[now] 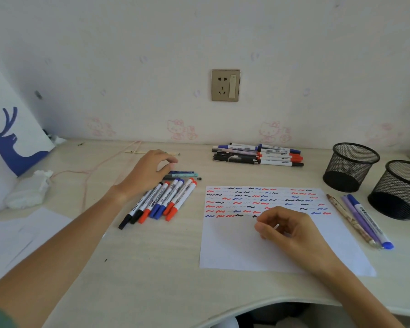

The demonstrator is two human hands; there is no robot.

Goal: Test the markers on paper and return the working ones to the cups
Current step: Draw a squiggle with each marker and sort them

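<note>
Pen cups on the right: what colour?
Black wire mesh, both cups; clearest in the head view.

wall socket (225, 85) on wall above desk | white bag with blue deer (12, 129) leaning far left | crumpled tissue (27, 188) beside it | pink cord (100, 166) trailing across desk (152, 268) | loose paper sheets (17, 235) front left

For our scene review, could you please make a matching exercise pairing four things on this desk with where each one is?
Things:
1. paper
2. mesh cups
3. tissue
4. socket

Places:
A. on the wall above the desk
B. far right of the desk
C. under the right hand
D. left of the desk, beside the deer bag

Pairs: 1-C, 2-B, 3-D, 4-A
</note>
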